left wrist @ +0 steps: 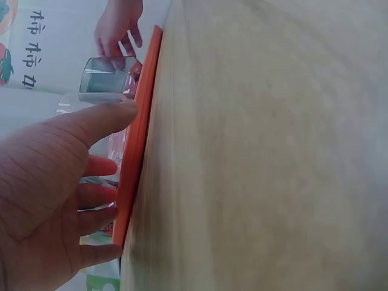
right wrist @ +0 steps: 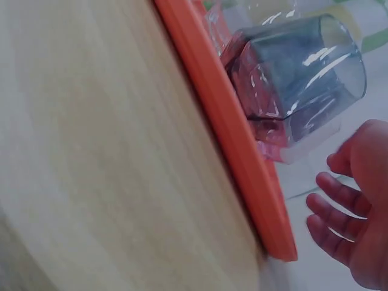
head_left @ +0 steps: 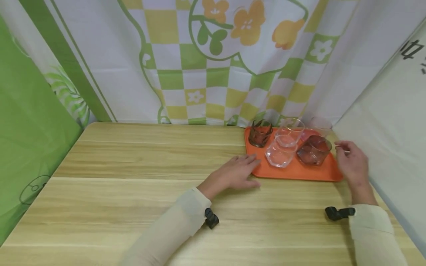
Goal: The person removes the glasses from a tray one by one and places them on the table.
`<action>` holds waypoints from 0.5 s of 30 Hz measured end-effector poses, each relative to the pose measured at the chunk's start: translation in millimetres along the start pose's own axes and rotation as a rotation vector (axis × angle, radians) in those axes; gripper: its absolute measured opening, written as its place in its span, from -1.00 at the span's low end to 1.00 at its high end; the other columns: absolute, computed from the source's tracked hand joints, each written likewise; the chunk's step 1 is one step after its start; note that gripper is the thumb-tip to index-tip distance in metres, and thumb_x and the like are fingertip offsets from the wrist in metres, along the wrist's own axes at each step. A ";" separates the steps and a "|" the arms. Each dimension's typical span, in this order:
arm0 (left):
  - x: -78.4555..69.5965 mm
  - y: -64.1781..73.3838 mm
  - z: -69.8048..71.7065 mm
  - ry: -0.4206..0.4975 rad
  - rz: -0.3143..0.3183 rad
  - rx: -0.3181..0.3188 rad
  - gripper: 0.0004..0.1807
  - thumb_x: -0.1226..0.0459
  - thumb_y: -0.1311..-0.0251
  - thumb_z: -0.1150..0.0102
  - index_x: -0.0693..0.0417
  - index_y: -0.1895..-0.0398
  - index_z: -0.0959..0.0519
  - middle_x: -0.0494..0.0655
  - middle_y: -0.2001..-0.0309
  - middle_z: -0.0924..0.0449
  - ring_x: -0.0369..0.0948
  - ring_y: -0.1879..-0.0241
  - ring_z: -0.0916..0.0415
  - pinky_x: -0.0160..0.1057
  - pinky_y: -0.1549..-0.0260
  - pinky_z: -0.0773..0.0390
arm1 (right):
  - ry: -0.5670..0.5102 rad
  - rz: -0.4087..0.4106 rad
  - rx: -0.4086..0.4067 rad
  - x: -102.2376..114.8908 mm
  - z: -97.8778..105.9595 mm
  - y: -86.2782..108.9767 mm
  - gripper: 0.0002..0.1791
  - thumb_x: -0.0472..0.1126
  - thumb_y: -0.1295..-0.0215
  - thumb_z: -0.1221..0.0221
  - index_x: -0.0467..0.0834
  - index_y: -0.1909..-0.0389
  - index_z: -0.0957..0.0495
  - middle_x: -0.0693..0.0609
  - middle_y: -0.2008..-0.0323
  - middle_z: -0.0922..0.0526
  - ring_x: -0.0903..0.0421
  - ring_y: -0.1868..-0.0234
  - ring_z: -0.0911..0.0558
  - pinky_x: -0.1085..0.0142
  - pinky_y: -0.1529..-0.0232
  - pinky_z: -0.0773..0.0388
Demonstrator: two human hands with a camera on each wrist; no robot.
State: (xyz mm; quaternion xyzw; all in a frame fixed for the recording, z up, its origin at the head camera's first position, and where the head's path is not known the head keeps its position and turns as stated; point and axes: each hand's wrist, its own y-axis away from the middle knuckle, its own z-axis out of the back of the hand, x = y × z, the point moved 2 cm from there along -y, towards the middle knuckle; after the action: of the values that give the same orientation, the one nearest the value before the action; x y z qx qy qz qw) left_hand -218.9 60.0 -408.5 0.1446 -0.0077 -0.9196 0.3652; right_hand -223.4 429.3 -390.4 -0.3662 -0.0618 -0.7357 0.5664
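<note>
An orange tray (head_left: 293, 173) on the wooden table carries several drinking glasses. A brown glass (head_left: 260, 137) stands at its back left, and two clear glasses are in the middle, one front (head_left: 280, 157) and one behind (head_left: 290, 127). To the right is a grey-tinted glass (right wrist: 303, 66), with a faint pinkish glass (head_left: 320, 125) behind it. My left hand (head_left: 237, 173) reaches over the tray's left edge with fingers spread; whether it touches is hard to tell. Beside the right end, my right hand (head_left: 354, 162) hovers with loosely bent fingers, holding nothing, apart from the grey-tinted glass.
Behind the tray hangs a checked floral curtain (head_left: 193, 79). A white panel (head_left: 396, 129) borders the table's right side, close to the right hand. Green cloth (head_left: 33, 122) hangs at the left. The wooden tabletop (head_left: 133, 177) stretches left and forward of the tray.
</note>
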 end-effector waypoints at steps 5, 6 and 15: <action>1.2 0.1 2.3 -0.027 0.024 0.024 -0.13 -0.18 -0.42 -0.12 -0.02 -0.64 -0.13 0.03 -0.63 0.03 -0.08 -0.58 0.04 -0.06 -0.46 -0.12 | 0.055 -0.041 0.143 -12.0 -7.6 -2.2 -0.54 -0.12 -0.52 0.02 -0.33 -0.25 -0.51 -0.35 -0.13 -0.59 0.04 0.08 -0.61 0.38 0.25 -0.35; 1.9 -0.3 2.7 -0.035 0.024 0.027 -0.15 -0.17 -0.42 -0.13 -0.01 -0.63 -0.16 0.04 -0.62 0.00 -0.09 -0.57 0.02 -0.09 -0.44 -0.15 | 0.065 -0.040 0.162 -13.3 -8.6 -2.9 -0.53 -0.13 -0.52 0.01 -0.34 -0.26 -0.50 -0.36 -0.14 -0.59 -0.06 0.04 -0.61 0.37 0.24 -0.35; 6.5 0.6 4.5 -0.042 0.040 0.052 -0.22 -0.13 -0.43 -0.15 -0.01 -0.59 -0.27 -0.05 -0.62 -0.03 -0.17 -0.55 -0.03 -0.14 -0.41 -0.21 | 0.130 -0.016 0.228 -20.0 -12.9 -9.4 -0.52 -0.20 -0.48 0.00 -0.44 -0.26 -0.46 -0.44 -0.13 -0.57 -0.38 -0.11 -0.54 0.04 0.07 -0.45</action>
State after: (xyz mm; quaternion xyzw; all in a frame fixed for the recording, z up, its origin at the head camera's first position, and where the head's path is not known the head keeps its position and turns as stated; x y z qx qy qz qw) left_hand -224.2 54.8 -405.8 0.1346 -0.0419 -0.9144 0.3796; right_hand -235.9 441.9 -408.9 -0.2504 -0.1110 -0.7508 0.6011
